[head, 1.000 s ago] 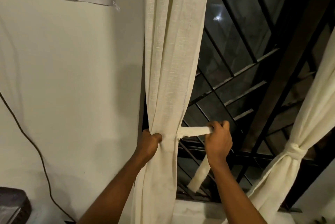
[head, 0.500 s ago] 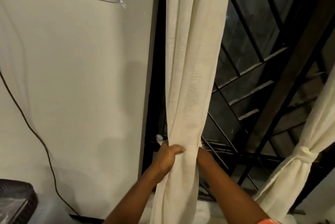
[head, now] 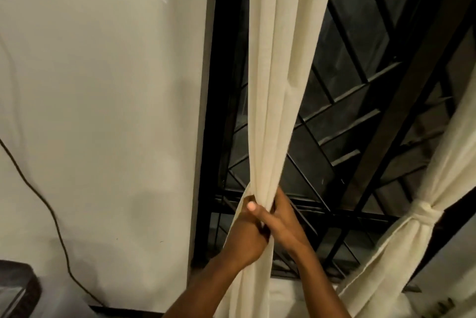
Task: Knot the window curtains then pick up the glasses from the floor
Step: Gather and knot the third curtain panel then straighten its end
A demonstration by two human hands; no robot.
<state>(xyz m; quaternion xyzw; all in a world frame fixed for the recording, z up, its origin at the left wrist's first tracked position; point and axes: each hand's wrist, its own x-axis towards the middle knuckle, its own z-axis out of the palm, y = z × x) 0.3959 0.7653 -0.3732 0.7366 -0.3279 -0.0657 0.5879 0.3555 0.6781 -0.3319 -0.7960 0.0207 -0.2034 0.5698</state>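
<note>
- The left curtain (head: 273,111) hung straight down in front of the window grille (head: 342,101), pulled into a narrow bunch at its waist.
- Both hands met at that bunch. The left hand (head: 244,240) was wrapped round the gathered cloth from the wall side, and the right hand (head: 286,225) gripped it from the window side, touching the left.
- A pale strip ran down past the left wrist. It could not be told whether this was a tie band or only the curtain's edge.
- The right curtain (head: 401,248) was already cinched with a knot (head: 425,214), so the step in hand appeared to be knotting the second curtain.
- No knot showed on the left curtain, so the task looked roughly midway through.
- The next move probably called for keeping the bunch tight with one hand while the other wrapped and tied, without letting folds slip.
- The glasses and the floor were out of view, so that pickup would need a turn downward.
</note>
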